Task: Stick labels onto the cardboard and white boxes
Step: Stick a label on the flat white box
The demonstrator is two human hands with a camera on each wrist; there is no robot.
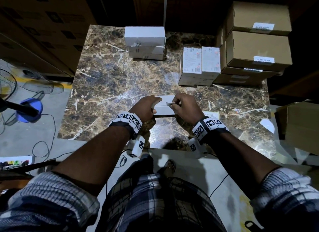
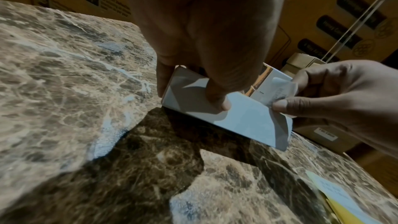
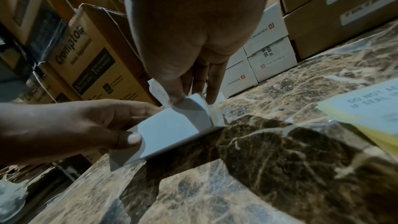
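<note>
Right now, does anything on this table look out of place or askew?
One thing: a loose white scrap lies near the table's right edge, apart from the label stack. The label pinched in the right hand is curled, not flat, over the white box that the left hand holds.

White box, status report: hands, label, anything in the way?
Left hand grips white box on table. Right hand pinches label at box's right end, not yet stuck. Nothing in the way.

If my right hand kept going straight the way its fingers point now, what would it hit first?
Most likely the white box right under the fingertips: the right hand pinches a label just above its top right end, which the left hand steadies.
</note>
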